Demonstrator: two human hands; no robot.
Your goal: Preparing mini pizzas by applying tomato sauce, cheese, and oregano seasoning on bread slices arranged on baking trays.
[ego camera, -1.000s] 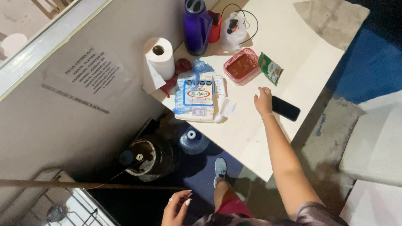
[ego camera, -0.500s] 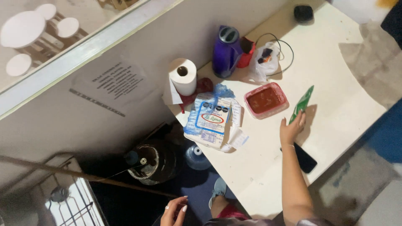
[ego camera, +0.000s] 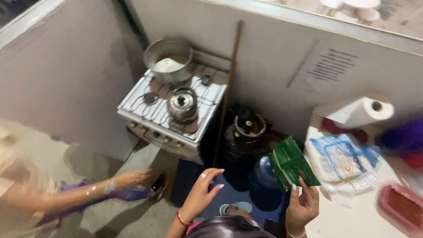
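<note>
I've got my right hand (ego camera: 302, 206) pinching a flat green packet (ego camera: 291, 164), glossy and rectangular, fingertips clamped on its near edge. It's held up in the air, tilted, just left of the pale tabletop (ego camera: 352, 216). My left hand (ego camera: 200, 194) is open, fingers spread and slightly curled, holding nothing, hovering over the dark blue floor (ego camera: 194, 180).

On the tabletop, right of the packet, lies a soft plastic-wrapped bundle (ego camera: 341, 159), white with blue trim, crinkly. Beyond it a white paper towel roll (ego camera: 358, 112) lies on its side, cardboard core showing. At the near right edge sits a pink rectangular container (ego camera: 398, 208), blurred.

Far left of centre stands a white enamel gas stove (ego camera: 172, 115) with wire grates. On it: 1 round metal pot (ego camera: 168, 59) holding something white, and 1 smaller shiny lidded pot (ego camera: 182, 104). Between stove and tabletop I see a dark round gas cylinder (ego camera: 245, 132) and a translucent blue bottle (ego camera: 263, 172) on the floor. A thin brown stick (ego camera: 229, 83) leans against the grey wall.

At left, another person's arm (ego camera: 88, 194), blurred, reaches toward the stove.
</note>
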